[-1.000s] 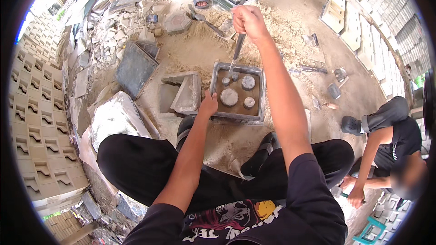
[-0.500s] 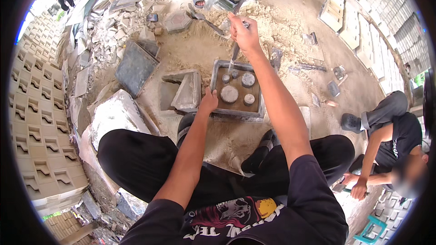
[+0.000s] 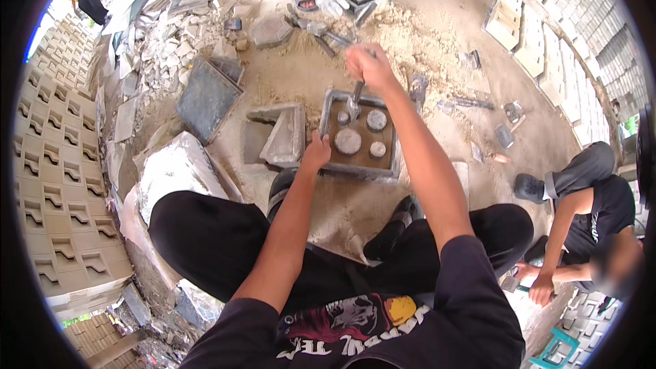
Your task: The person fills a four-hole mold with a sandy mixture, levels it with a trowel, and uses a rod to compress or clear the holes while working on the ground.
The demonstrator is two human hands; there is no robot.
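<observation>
In front of me lies a square dark mould [image 3: 398,157] on the ground. Inside it, several round grey discs of different sizes, among them a large disc [image 3: 348,141], stand in sandy-brown material. My left hand [image 3: 317,150] grips the mould's left rim, fingers closed on it. My right hand [image 3: 369,68] is raised over the far side, closed round the dark handle of a trowel-like tool [image 3: 354,104]. Its narrow metal end points down among the small discs near the far left corner. Exactly how its tip meets the material is hard to make out.
A broken concrete block [image 3: 283,140] stands left of the mould, with dark slabs [image 3: 208,102] and rubble [image 3: 181,41] beyond. Loose sand [image 3: 396,34] lies ahead. Across it, a gloved person [image 3: 331,0] works at another mould. Another person [image 3: 594,219] sits at right, holding a tool.
My right hand has come lower and nearer, bringing the tool's end down among the discs. My left hand stays at the rim. The gloved person's hands have shifted, one now without its tool.
</observation>
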